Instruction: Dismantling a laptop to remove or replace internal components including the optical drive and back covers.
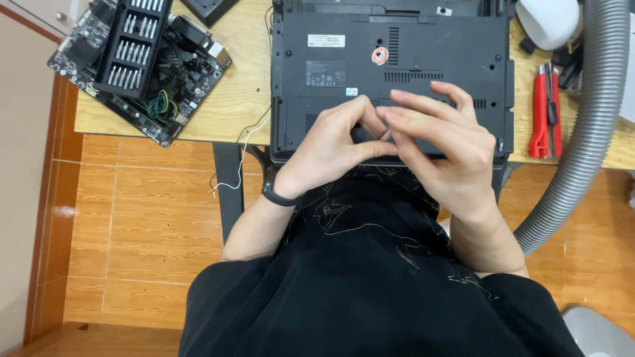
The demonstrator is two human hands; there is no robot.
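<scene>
up close, both hands — left hand [331, 142], right hand [443, 149] — grip loosely curled on the upturned laptop [397, 59].

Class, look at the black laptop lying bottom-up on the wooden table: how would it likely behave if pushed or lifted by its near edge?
The black upside-down laptop looks stiff: a flat, hard shell that would probably move as one piece. It likely feels heavy for its thickness. Its near edge sits at the wooden table's rim under the left hand and right hand, so a pull could tip it off.
</scene>
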